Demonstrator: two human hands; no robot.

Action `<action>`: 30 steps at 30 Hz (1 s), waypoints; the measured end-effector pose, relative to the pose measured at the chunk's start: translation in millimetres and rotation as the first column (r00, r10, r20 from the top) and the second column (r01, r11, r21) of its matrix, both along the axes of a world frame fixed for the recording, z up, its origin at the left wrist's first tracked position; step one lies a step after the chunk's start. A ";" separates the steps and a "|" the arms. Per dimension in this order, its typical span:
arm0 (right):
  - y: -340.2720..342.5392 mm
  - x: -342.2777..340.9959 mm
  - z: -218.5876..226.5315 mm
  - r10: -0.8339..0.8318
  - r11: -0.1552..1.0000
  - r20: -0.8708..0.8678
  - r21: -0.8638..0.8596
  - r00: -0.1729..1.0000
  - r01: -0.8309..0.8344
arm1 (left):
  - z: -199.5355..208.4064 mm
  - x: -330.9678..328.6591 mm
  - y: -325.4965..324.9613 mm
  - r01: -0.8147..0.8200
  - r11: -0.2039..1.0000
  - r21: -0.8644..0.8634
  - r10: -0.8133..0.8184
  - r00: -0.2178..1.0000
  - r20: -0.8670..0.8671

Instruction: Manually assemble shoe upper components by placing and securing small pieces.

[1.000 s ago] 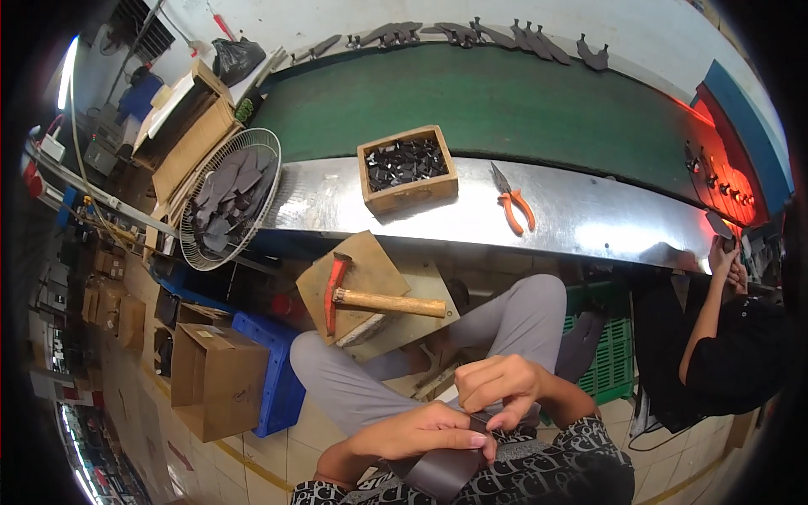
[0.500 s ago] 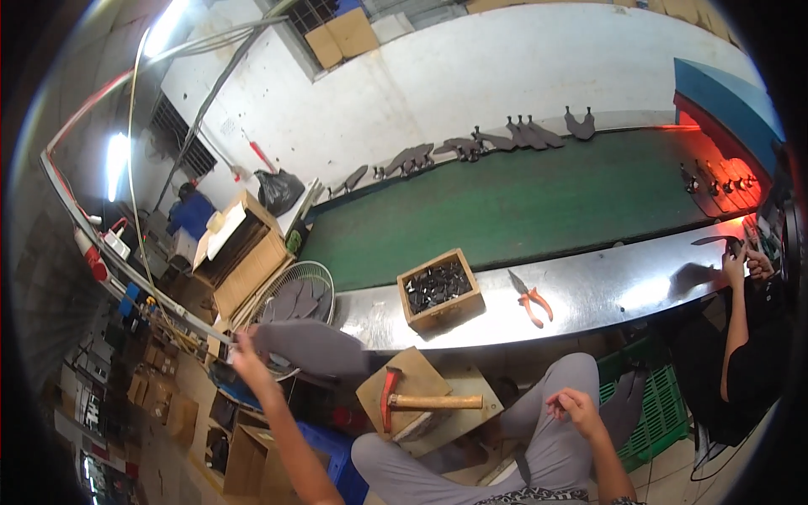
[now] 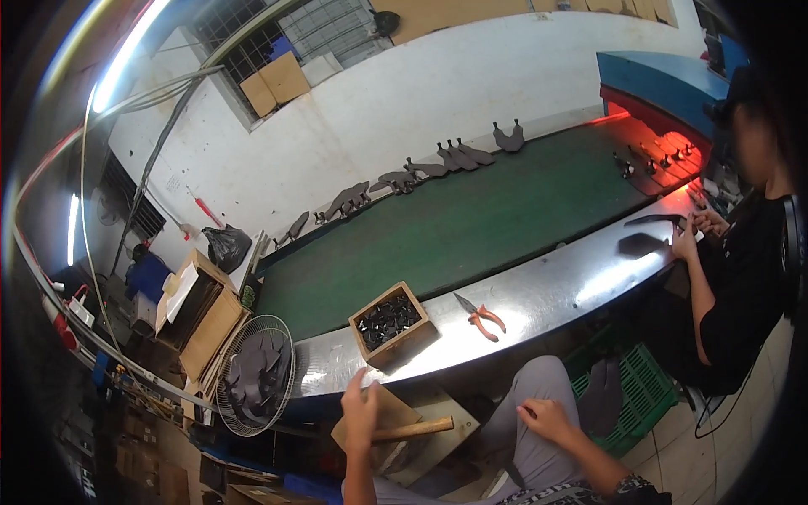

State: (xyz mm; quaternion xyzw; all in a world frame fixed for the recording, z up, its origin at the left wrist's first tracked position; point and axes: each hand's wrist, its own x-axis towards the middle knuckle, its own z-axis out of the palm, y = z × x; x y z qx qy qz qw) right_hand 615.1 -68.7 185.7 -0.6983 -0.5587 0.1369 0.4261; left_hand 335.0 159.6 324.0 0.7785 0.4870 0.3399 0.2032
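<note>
1. Nearest me, my right hand [image 3: 545, 418] rests empty on my thigh, fingers loosely curled.
2. My left hand [image 3: 362, 411] is raised, fingers spread wide and holding nothing, just short of the wooden box [image 3: 393, 323].
3. Nothing is picked yet, I judge: the dark pieces [image 3: 387, 318] sit in that box, pliers [image 3: 480, 316] beside it.
4. Beyond the box, finished dark shapes [image 3: 454, 155] line the green belt [image 3: 471, 219].

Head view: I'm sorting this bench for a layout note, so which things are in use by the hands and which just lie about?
In use or nearest:
left hand, raised near the wooden box of dark parts
hammer on a block
right hand on the knee

Lying about:
orange pliers
fan guard
green crate
</note>
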 end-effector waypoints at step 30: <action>24.4 -4.2 85.6 0.087 0.989 -0.468 0.143 0.880 -0.022 | 61.9 87.8 1.2 0.450 0.875 -0.179 -0.230 0.712 0.664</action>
